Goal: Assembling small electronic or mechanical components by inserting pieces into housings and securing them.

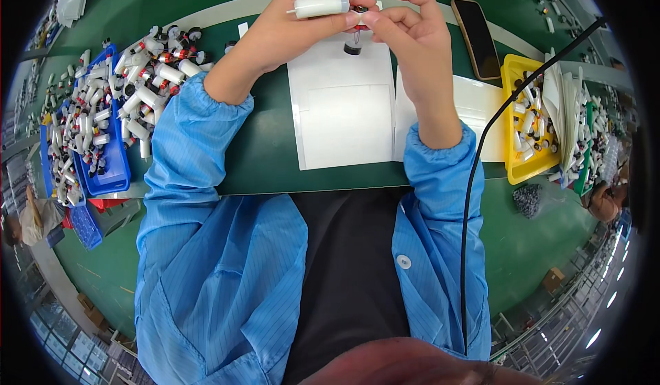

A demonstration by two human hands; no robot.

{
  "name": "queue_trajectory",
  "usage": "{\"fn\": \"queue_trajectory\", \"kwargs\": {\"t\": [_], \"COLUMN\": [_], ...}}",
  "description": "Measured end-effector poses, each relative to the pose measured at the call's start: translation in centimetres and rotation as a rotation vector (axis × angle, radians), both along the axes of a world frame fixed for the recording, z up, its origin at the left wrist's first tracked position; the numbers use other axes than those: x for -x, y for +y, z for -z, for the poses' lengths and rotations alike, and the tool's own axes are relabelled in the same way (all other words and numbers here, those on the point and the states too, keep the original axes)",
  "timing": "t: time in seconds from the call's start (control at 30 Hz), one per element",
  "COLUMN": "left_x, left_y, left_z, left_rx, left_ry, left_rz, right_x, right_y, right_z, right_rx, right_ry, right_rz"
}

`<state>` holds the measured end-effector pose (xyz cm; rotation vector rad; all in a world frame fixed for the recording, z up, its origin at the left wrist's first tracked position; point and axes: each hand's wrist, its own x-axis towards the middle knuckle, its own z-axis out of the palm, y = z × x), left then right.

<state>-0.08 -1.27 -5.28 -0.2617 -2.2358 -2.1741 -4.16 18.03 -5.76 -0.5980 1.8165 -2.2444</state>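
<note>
My left hand (285, 31) grips a small white cylindrical part (320, 5) with a thin pin at its left end, held level above the green bench (261, 144). My right hand (412, 38) pinches the part's right end, where a dark and red fitting (359, 10) shows between the fingertips. A short wire hangs from it to a small black ring (353, 48) just above a white sheet (344, 103). Both forearms wear blue sleeves.
A heap of white cylinders with red and black ends (148, 75) lies at the left beside a blue tray (103, 158) full of them. A yellow tray (526, 124) with parts and a stack of white sheets sits right. A dark phone (476, 38) lies behind. A black cable (481, 179) crosses the right.
</note>
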Motion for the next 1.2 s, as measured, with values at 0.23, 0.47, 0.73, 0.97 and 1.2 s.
{"fn": "queue_trajectory", "kwargs": {"t": [0.23, 0.47, 0.73, 0.97, 1.2], "left_x": [-2.1, 0.0, 8.1, 19.2, 19.7], "left_y": [-0.4, -16.9, -35.9, -33.9, -33.5], "left_z": [-4.4, -8.5, -1.9, 6.9, 3.6], "left_rx": [-0.043, 0.881, 1.226, 1.137, 0.624], "left_ry": [-0.049, 0.1, -0.33, -0.34, -0.351], "left_rz": [0.046, -0.384, -0.512, -0.936, -0.722], "right_x": [1.1, -7.3, -6.9, -7.0, -6.3], "right_y": [0.0, -0.5, -1.5, -0.8, -0.9], "right_z": [1.1, 0.3, 0.0, 0.8, 0.2], "right_rx": [0.093, -0.837, -0.778, -0.85, -0.777], "right_ry": [-0.3, 0.648, 0.631, 0.699, 0.637], "right_rz": [-0.245, -0.368, -0.375, -0.367, -0.488]}}
